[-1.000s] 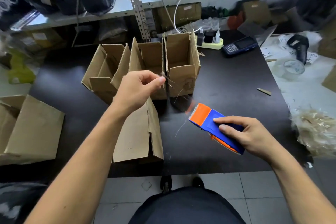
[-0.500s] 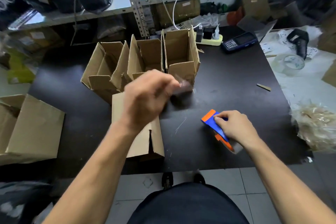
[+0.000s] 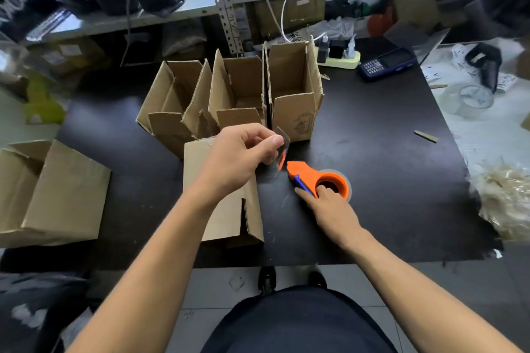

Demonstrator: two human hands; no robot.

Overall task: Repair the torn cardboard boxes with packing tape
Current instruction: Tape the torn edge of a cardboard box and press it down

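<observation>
The left hand (image 3: 238, 160) is raised above the near box (image 3: 226, 203), thumb and forefinger pinched on a short strip of clear tape (image 3: 282, 149). The strip hangs free of the box, probably held clear so its sticky face does not catch before it is placed.

The right hand (image 3: 329, 206) rests low on the dark surface (image 3: 387, 157), with one finger hooked into the core of the tape dispenser (image 3: 318, 179) and another laid along its blue edge. The dispenser lies on its side with the orange cutter end toward the strip, which suggests it is being set down or parked within reach. Whether tape runs unbroken between strip and cutter cannot be told.

The near box lies on its side directly below the left hand, a flap seam gaping at its near end. This appears to be the item under repair.

Three open boxes (image 3: 238, 100) stand upright in a row just behind it, flaps up, seemingly queued or already handled; their condition cannot be judged. A further box (image 3: 57, 195) lies well apart at the left edge of the surface.

A spare roll of clear tape (image 3: 470, 99) sits on the adjoining white area at right.
</observation>
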